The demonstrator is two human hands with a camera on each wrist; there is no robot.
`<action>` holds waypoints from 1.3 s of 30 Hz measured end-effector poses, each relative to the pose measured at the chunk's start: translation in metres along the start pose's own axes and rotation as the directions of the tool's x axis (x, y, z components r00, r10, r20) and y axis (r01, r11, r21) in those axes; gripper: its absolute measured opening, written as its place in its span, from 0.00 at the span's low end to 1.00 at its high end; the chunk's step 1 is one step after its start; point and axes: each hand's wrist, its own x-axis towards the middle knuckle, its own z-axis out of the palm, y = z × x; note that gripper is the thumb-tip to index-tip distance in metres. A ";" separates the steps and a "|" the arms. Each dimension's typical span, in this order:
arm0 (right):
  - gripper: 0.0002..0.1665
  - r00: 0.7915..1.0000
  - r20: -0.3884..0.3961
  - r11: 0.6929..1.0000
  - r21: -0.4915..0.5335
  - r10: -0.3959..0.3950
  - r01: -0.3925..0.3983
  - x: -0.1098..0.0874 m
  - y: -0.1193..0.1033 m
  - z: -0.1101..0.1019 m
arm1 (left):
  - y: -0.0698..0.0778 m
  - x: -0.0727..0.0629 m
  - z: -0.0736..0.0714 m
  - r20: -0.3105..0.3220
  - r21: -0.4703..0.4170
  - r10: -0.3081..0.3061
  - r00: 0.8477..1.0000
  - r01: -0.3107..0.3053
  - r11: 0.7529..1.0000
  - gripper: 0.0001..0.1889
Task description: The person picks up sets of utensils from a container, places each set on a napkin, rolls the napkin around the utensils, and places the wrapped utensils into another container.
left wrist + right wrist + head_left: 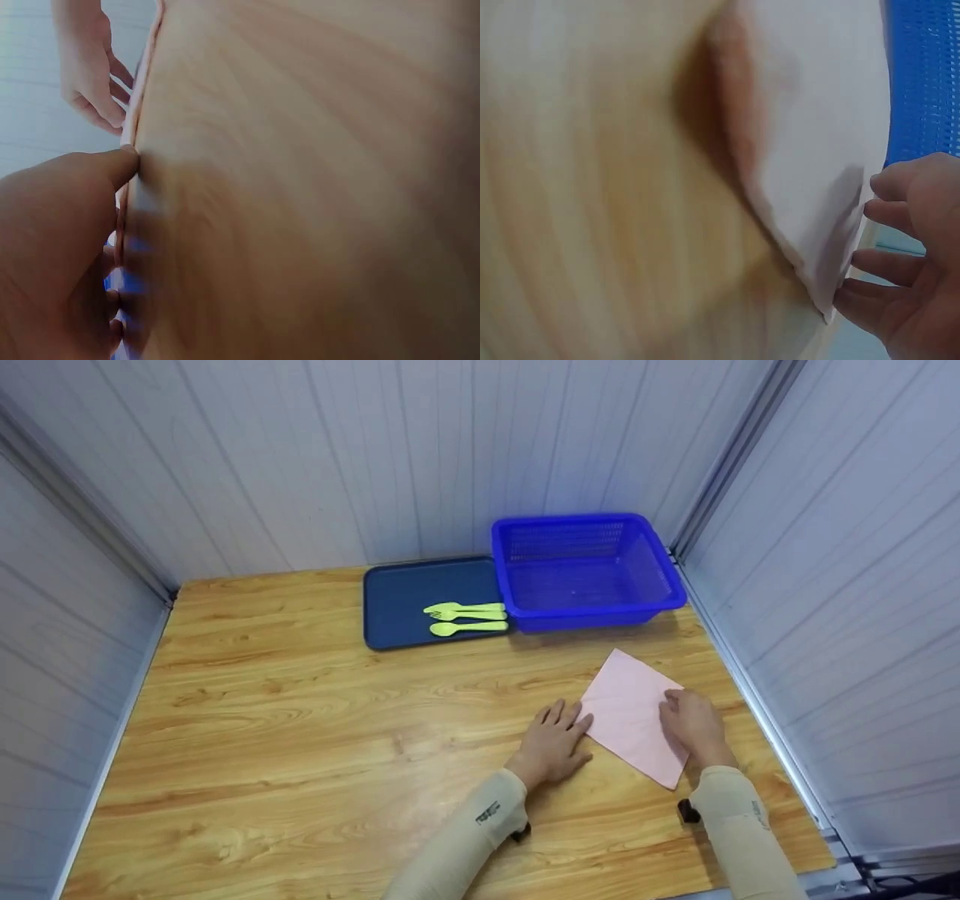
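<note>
A pink cloth napkin (626, 709) lies flat on the wooden table, turned like a diamond. At its left corner my left hand (551, 744) lies palm down, fingers spread, with fingertips touching the napkin's edge. My right hand (696, 725) rests on the right side of the napkin, its fingers slightly bent and their tips on the fabric. In the right wrist view, part of the napkin (817, 142) lifts off the table along one edge, and the right fingers (889, 266) touch its surface. The left wrist view shows the left thumb (124, 161) at the napkin's thin edge.
Behind the napkin stands a blue plastic basket (592, 619). A dark blue tray (397, 592) sits to its left, carrying a lime-green spoon (469, 627), fork (469, 616) and knife (480, 607). White panel walls (847, 585) border the table (300, 750).
</note>
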 end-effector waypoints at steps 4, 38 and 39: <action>0.24 0.998 -0.011 0.996 -0.059 -0.070 0.069 0.001 -0.006 0.007 | -0.005 -0.010 -0.002 0.007 -0.010 -0.022 1.000 0.022 1.000 0.35; 0.27 0.952 0.037 0.921 -0.245 -0.304 0.304 -0.002 -0.194 0.090 | -0.037 -0.094 0.003 -0.115 -0.156 -0.510 0.852 0.492 0.857 0.46; 0.27 0.952 0.043 0.921 -0.244 -0.302 0.303 -0.003 -0.198 0.092 | -0.040 -0.097 0.003 -0.104 -0.173 -0.515 0.851 0.494 0.852 0.46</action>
